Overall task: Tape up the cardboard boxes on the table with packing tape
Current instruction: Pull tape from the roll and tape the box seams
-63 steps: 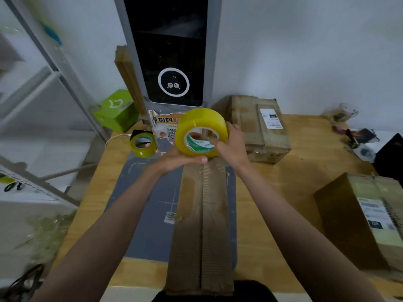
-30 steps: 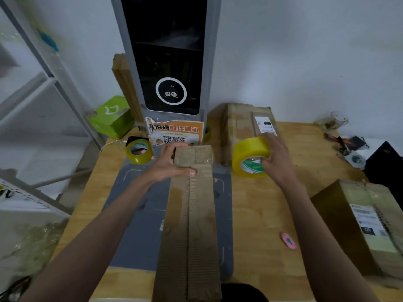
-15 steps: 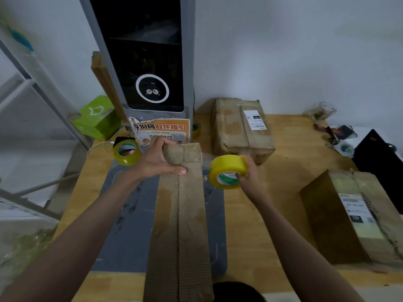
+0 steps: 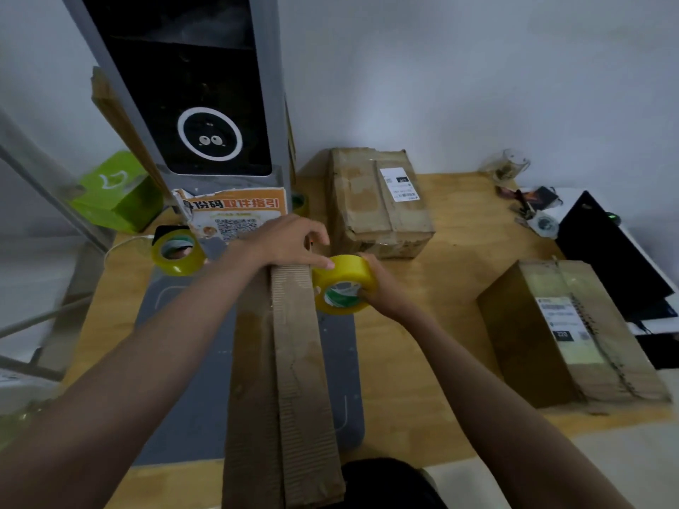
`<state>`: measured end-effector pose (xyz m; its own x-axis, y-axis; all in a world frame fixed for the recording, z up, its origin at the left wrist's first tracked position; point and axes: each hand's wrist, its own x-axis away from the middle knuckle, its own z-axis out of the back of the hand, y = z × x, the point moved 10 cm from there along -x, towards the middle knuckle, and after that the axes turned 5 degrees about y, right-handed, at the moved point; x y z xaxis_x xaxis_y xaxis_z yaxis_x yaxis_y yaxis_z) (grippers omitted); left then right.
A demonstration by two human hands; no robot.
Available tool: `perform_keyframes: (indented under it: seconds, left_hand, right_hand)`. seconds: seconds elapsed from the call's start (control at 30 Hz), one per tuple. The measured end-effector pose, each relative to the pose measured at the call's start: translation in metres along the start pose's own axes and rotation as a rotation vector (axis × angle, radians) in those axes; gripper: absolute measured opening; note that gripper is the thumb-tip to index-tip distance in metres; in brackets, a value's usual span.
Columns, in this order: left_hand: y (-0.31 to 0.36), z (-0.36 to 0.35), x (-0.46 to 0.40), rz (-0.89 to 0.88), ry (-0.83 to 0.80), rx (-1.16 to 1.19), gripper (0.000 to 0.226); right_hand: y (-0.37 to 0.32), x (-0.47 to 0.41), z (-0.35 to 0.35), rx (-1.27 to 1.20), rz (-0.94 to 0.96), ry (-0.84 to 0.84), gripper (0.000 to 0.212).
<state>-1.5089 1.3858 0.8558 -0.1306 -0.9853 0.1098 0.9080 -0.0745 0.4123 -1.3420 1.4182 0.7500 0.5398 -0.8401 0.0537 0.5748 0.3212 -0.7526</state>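
Wooden table (image 4: 441, 325) against grey wall: left hand (image 4: 290, 242) grips long box (image 4: 290, 380), right hand (image 4: 382, 288) tape roll (image 4: 343, 284).

light: dim, flat indoor, no hard shadows on my forearms | color: muddy, greyish wall (image 4: 477, 67) | blur: soft overall, shelf frame (image 4: 44, 170) at left smeared | distortion: wide-angle bend at edges, kiosk (image 4: 205, 86) leans | glare: faint sheen on kiosk screen
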Motion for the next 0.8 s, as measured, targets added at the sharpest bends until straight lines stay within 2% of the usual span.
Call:
perform_keyframes:
  seconds: [0.07, 0.13, 0.2, 0.3, 0.43, 0.63, 0.7, 0.8]
  left_hand:
    - [0.01, -0.009, -0.009, -0.008, -0.058, -0.023, 0.052]
    - [0.015, -0.013, -0.019, 0.022, -0.086, -0.045, 0.05]
    - [0.014, -0.018, -0.026, 0.046, -0.112, -0.095, 0.052]
    - [0.012, -0.023, -0.034, 0.069, -0.119, -0.148, 0.053]
    - [0.007, -0.026, -0.039, 0.098, -0.111, -0.161, 0.053]
    - [0.005, -0.029, -0.042, 0.11, -0.14, -0.156, 0.052]
    - [0.005, -0.03, -0.043, 0.111, -0.142, -0.159, 0.052]
    - [0.005, -0.029, -0.043, 0.102, -0.128, -0.167, 0.053]
  right_hand:
    - [0.009, 0.005, 0.003, 0.0, -0.043, -0.063, 0.095]
    - [0.029, 0.014, 0.006, -0.054, -0.148, -0.108, 0.1]
    - [0.065, 0.031, 0.007, -0.07, -0.349, -0.14, 0.088]
    - [0.141, 0.07, 0.018, 0.078, -0.672, -0.057, 0.064]
    - [0.216, 0.124, 0.021, 0.267, -0.897, 0.01, 0.059]
    - [0.255, 0.156, -0.001, 0.429, -0.989, -0.074, 0.054]
    - [0.257, 0.156, -0.006, 0.481, -0.97, -0.049, 0.052]
    - [0.255, 0.151, -0.016, 0.513, -0.899, -0.015, 0.036]
